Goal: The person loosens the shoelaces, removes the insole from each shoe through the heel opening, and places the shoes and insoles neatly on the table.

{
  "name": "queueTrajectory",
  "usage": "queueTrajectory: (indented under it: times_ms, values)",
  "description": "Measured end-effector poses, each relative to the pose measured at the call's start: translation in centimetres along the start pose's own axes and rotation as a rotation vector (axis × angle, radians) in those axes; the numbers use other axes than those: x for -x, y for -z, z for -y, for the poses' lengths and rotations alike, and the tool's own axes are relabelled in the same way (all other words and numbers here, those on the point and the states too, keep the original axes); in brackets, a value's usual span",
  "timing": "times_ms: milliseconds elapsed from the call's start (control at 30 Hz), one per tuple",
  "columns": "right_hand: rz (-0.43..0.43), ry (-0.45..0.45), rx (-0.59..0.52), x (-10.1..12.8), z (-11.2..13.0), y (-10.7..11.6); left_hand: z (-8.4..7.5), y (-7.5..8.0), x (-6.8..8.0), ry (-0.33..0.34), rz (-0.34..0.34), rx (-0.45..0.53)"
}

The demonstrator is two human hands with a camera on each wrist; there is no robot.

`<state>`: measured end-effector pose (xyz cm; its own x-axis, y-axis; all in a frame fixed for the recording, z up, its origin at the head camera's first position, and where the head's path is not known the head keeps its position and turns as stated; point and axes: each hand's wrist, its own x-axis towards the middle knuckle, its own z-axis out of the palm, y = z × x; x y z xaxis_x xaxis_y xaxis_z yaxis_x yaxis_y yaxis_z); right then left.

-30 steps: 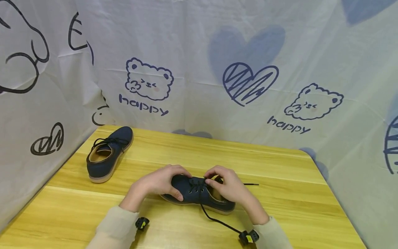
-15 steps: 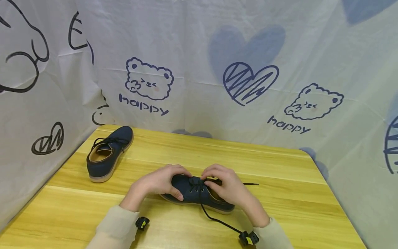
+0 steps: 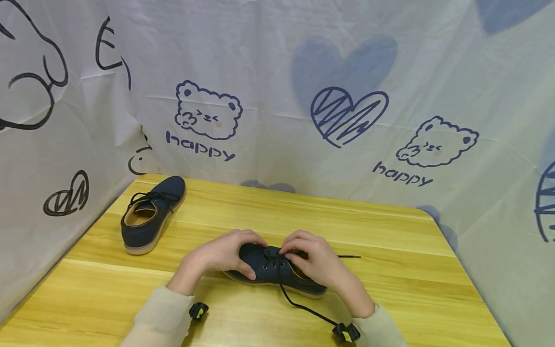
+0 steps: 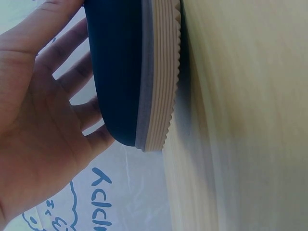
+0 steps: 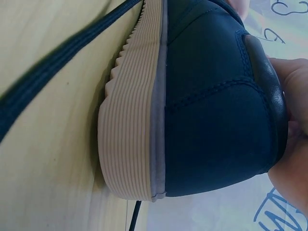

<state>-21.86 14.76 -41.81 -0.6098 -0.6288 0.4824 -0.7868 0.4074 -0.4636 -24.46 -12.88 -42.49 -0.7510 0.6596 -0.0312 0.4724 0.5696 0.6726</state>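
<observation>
- A yellow wooden counter [image 3: 390,231] fills the lower part of the head view, hemmed in by a white printed backdrop [image 3: 277,96] of bears, hearts and the word "happy"
- A navy lace-up shoe [image 3: 269,271] with a pale ribbed sole lies near the front edge of the counter, directly before the person; its long axis runs left to right, toe at the left, heel and open collar at the right; both hands sit on top of it, so neither has to reach
- The left hand [image 3: 221,254] drapes over the toe, fingers curled round the cap and thumb down the near side; the left wrist view shows the palm [image 4: 33,144] cupped against the blue upper
- The right hand [image 3: 314,260] covers the collar end, its fingertips drawn together and pinching the black lace [image 3: 303,306] at the eyelets; this hand is the nearer to the lacing; the right wrist view shows only the heel [image 5: 216,120] and sole, so the pinch itself is hidden there
- One loose end of the lace trails across the counter toward the right wrist; another tip pokes out to the right behind the hand
- A second, matching shoe [image 3: 151,214] stands well apart at the far left corner, laced, toe pointing away
</observation>
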Motion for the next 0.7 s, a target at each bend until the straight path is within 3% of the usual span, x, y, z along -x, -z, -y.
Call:
queueTrajectory:
  times_ms: [433, 700]
  values:
    - [-0.018, -0.019, -0.006, 0.15, -0.42, -0.15, -0.09, -0.06, 0.01, 0.016, 0.001, 0.003]
    - [-0.035, -0.105, 0.032, 0.24, -0.81, -0.1, 0.07, -0.14, -0.08, 0.016, -0.001, 0.01]
